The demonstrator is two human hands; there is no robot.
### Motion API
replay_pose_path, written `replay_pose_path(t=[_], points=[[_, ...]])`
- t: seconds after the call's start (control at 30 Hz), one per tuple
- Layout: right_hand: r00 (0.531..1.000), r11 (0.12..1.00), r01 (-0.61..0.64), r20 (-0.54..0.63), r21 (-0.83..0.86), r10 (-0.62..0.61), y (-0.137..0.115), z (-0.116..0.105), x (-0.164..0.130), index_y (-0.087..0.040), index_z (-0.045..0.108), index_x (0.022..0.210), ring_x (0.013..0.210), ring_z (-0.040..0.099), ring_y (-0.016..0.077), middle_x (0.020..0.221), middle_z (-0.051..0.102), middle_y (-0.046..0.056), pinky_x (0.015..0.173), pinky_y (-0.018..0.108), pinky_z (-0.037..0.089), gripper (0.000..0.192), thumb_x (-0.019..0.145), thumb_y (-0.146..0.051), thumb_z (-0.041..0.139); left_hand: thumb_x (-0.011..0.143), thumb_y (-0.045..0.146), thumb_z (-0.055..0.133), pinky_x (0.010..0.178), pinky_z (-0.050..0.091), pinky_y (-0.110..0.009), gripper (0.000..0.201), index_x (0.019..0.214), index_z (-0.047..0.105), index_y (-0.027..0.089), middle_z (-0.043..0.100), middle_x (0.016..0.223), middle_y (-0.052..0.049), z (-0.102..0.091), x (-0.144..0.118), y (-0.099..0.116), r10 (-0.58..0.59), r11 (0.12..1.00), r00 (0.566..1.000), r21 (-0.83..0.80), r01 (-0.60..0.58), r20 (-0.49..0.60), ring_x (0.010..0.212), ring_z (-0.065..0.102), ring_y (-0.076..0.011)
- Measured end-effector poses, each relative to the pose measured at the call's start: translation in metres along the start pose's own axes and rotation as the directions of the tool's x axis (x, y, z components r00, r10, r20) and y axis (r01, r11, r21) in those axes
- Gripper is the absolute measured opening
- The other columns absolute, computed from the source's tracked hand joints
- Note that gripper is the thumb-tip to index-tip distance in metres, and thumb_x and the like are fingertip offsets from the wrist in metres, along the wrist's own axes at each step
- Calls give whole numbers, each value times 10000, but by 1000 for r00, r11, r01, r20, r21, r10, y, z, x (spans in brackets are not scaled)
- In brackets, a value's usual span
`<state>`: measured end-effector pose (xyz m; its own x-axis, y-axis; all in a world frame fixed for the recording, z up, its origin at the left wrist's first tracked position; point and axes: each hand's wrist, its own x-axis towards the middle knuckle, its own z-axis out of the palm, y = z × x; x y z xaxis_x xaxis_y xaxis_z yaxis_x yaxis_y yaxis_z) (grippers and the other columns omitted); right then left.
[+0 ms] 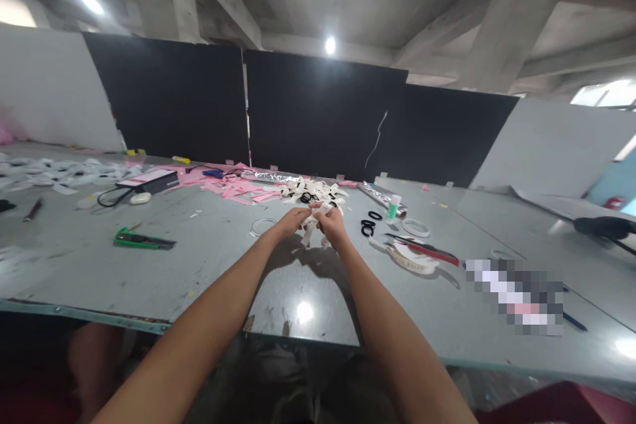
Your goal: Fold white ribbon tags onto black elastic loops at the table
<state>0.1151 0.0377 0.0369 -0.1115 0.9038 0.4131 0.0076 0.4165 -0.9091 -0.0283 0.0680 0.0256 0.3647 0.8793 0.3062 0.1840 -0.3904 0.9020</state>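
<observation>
workshop | bare concrete ceiling beams | long grey worktable (209,258) | pink paper scraps (238,189) | utility knife (143,239) | scissors (422,248)

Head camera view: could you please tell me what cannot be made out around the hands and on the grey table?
- White paper strip: the left hand and right hand cover most of it; its shape is unclear.
- Patch on the grey table: pixelated, unreadable.
- Pile of white strips: too small to count.
- Dark object: cut off by the right edge.
</observation>
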Motion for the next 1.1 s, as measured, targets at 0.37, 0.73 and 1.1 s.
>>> replay_pose_path(t=[0.37, 0.73, 1.1], points=[[996, 992, 94, 4, -86, -94, 12, -2, 8, -140, 675, 949, 483, 484, 89, 595, 595, -19, 480, 201, 406, 341, 680, -323, 574, 763, 461, 530, 532, 361, -244, 367, 664, 647, 127, 587, 602, -40, 0, -3, 5, -55, 990, 998, -131, 53, -9, 553, 503, -133], [987, 973, 158, 58, -169, -150, 15, -5, 9, -135, 667, 977, 548, 534, 123, 624, 604, -1, 530, 222, 435, 343, 712, -337, 583, 711, 444, 563, 548, 366, -252, 320, 648, 654, 144, 627, 635, -51, -1, -5, 10, -91, 990, 995, -106, 94, 31, 582, 515, -146], [983, 948, 184, 76, -260, -170, 8, -6, 5, -125, 664, 974, 536, 489, 115, 594, 557, -17, 530, 225, 389, 335, 719, -309, 549, 715, 433, 527, 606, 401, -268, 315, 708, 637, 137, 611, 695, -43, -2, -10, 16, -82, 988, 996, -126, 85, 24, 664, 535, -162]])
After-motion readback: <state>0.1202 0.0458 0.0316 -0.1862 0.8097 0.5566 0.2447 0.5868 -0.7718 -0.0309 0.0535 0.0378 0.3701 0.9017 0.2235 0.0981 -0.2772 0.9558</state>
